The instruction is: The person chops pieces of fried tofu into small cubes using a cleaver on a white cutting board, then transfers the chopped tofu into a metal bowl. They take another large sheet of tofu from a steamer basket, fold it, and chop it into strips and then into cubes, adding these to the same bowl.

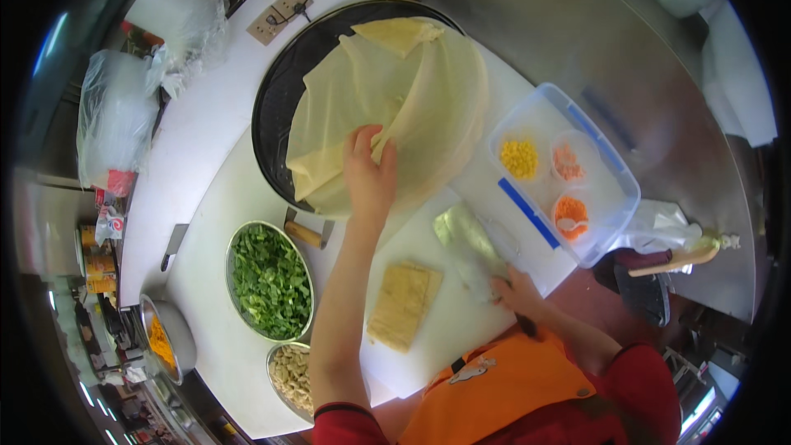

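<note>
My left hand pinches a fold of a thin pale-yellow sheet; whether it is cloth or a food skin I cannot tell. The sheet drapes over a round black tray and hangs past its right rim. Low on the right, my right hand grips a broad-bladed knife, its blade blurred and its dark handle end poking out below the fist. Between my forearms, a folded yellow-brown sheet of food rests on the white cutting board.
Chopped greens fill an oval colander, with a bowl of pale pieces below it. A wooden-handled cleaver and another knife lie leftward. At right stands a plastic box with cups of diced food. A metal bowl sits far left.
</note>
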`<state>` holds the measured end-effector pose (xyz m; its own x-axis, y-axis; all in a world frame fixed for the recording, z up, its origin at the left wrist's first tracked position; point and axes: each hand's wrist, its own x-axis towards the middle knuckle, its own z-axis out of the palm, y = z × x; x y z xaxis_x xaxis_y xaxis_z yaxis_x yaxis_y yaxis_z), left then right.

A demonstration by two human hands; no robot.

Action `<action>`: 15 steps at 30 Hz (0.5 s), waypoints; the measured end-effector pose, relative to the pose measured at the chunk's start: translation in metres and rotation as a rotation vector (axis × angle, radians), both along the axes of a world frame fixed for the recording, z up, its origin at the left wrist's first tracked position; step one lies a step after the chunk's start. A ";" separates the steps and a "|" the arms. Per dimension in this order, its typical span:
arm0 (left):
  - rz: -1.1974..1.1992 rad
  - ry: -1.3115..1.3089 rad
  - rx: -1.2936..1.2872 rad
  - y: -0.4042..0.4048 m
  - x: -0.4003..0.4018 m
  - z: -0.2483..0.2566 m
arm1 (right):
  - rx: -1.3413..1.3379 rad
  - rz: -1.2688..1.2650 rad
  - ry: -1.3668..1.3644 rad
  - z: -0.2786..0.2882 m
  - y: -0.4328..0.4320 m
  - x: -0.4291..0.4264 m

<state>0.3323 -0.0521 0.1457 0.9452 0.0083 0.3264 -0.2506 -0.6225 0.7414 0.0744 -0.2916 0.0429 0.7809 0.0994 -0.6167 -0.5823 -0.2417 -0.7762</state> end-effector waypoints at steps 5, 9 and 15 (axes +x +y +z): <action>-0.012 -0.080 0.238 -0.036 0.135 -0.032 | 0.037 0.058 0.094 0.008 -0.002 0.011; -0.018 -0.238 0.622 -0.055 0.213 -0.067 | 0.053 0.111 0.196 0.018 -0.005 0.022; -0.099 -0.037 1.091 -0.091 0.267 -0.052 | -0.059 0.257 0.167 -0.006 -0.006 0.013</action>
